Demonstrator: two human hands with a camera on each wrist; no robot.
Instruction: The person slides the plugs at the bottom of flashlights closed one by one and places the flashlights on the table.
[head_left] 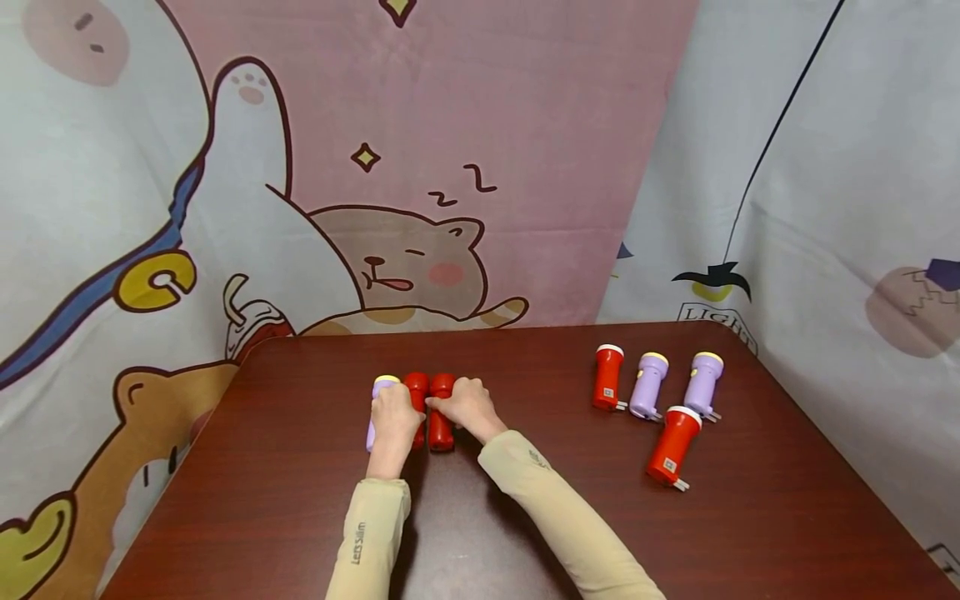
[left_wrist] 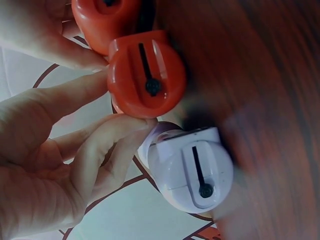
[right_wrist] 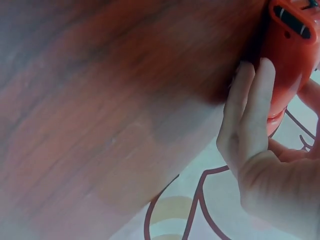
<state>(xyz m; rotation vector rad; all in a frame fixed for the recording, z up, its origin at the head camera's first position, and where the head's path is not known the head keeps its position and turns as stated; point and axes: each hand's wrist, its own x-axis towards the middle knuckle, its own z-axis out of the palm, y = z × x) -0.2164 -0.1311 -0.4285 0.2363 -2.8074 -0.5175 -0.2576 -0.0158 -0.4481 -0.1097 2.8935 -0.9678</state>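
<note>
Three flashlights lie side by side on the dark wooden table (head_left: 285, 500): a purple flashlight (head_left: 385, 385), a middle red flashlight (head_left: 416, 386) and a right red flashlight (head_left: 441, 429). My left hand (head_left: 393, 417) lies over the purple one, its fingers (left_wrist: 107, 145) curled against it and one finger touching the middle red flashlight (left_wrist: 147, 75). The purple flashlight's pale base (left_wrist: 192, 170) faces the left wrist camera. My right hand (head_left: 465, 404) grips the right red flashlight (right_wrist: 290, 55), fingers (right_wrist: 250, 100) along its side. Both hands touch each other above the row.
Several more flashlights lie at the table's right: a red one (head_left: 607, 377), two purple ones (head_left: 647, 385) (head_left: 703, 383) and another red one (head_left: 672, 445) nearer me. A cartoon-printed cloth (head_left: 420, 167) hangs behind and beside the table.
</note>
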